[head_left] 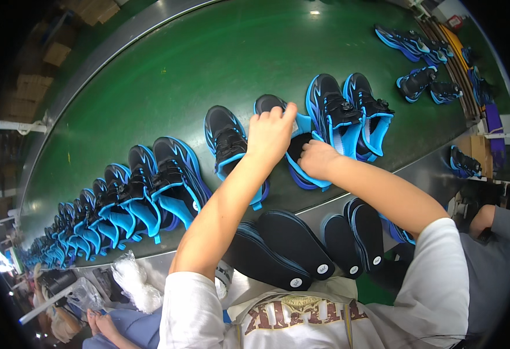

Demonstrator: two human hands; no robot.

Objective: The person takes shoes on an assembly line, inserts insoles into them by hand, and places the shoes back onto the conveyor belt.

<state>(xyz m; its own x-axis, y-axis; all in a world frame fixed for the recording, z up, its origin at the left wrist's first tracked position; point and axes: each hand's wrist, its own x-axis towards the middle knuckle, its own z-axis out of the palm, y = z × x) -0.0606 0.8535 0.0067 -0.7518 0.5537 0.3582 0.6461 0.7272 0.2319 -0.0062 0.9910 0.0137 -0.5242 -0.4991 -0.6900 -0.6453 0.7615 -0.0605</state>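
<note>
A black and blue sneaker [272, 104] lies on the green conveyor belt [208, 64] in front of me. My left hand [270, 132] grips its tongue and upper from above. My right hand [317, 159] presses into the shoe's opening at a black insole [297, 145], fingers curled on it. The sneaker's middle is hidden under both hands. Another black and blue sneaker [226, 139] sits just left of it, and a pair [351, 113] stands just right.
A long row of matching sneakers [127, 195] runs down the belt to the left. More pairs [420, 81] lie at the far right. Stacked black insoles [301, 244] rest at the belt's near edge. Other people sit at lower left [106, 326] and at right [493, 232].
</note>
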